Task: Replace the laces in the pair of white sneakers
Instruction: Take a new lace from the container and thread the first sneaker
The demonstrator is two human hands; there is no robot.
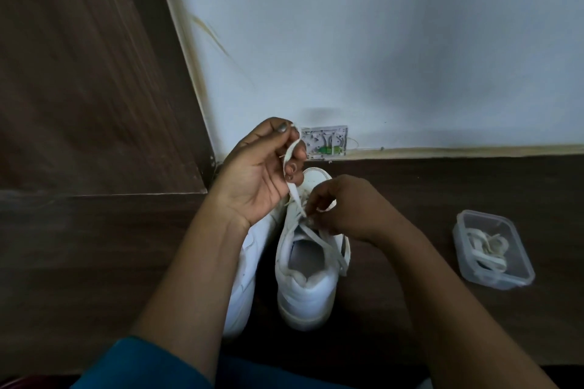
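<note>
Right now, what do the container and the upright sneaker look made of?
Container: clear, glossy plastic, apparently; coiled laces show through its walls. Upright sneaker: smooth white leather or synthetic, cannot tell which; matte sheen, padded collar, off-white rubbery sole.

1. White sneakers were two: left sneaker (243, 281), right sneaker (308, 290).
2. Hands were two: left hand (257, 175), right hand (346, 207).
3. One clear plastic container (520, 265).
4. One wall plate (325, 142).
5. One threaded lace (295, 196); bundled laces (486, 246) were uncountable.

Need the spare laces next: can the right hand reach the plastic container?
Probably yes: only bare floor lies between the right hand and the plastic container, though that hand pinches the lace.
</note>
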